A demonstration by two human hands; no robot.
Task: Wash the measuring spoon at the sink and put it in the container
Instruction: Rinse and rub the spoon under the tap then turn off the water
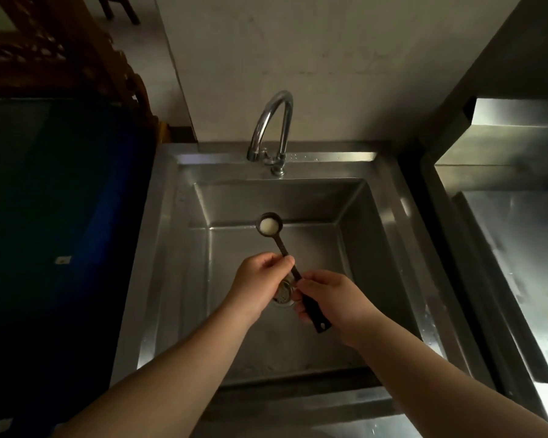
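A dark measuring spoon [280, 245] hangs over the steel sink [168, 248], its round bowl pointing away from me and holding something white. My left hand [260, 279] pinches the thin middle of the handle. My right hand [329, 298] grips the wide black handle end, whose tip with a hole sticks out below my fingers. Both hands are above the round drain strainer [283, 295], partly hidden by them. No container is in view.
A curved chrome faucet [271, 128] stands at the back rim of the sink; no water shows. A second steel basin [519, 248] lies to the right. A dark blue surface [60, 216] fills the left side, with wooden furniture behind it.
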